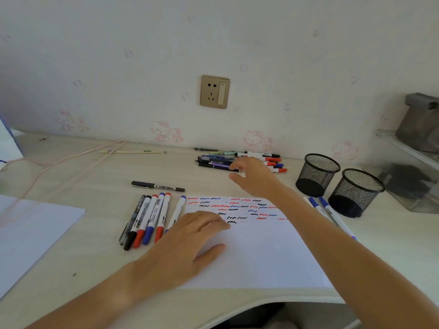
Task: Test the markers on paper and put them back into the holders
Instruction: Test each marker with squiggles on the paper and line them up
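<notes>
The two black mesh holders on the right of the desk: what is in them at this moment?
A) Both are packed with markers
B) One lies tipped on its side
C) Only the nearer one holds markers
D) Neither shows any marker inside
D: both mesh holders stand upright with nothing showing inside, while the markers lie on the desk: a pile by the wall, a row left of the paper.

You've got open pale wood counter [99, 172] between the lone black marker [158, 186] and the far heap of pens [240, 160]. On the right it's tight: two black mesh cups [317, 174] stand almost touching, with blue-capped white markers [330, 212] lying just in front.
</notes>
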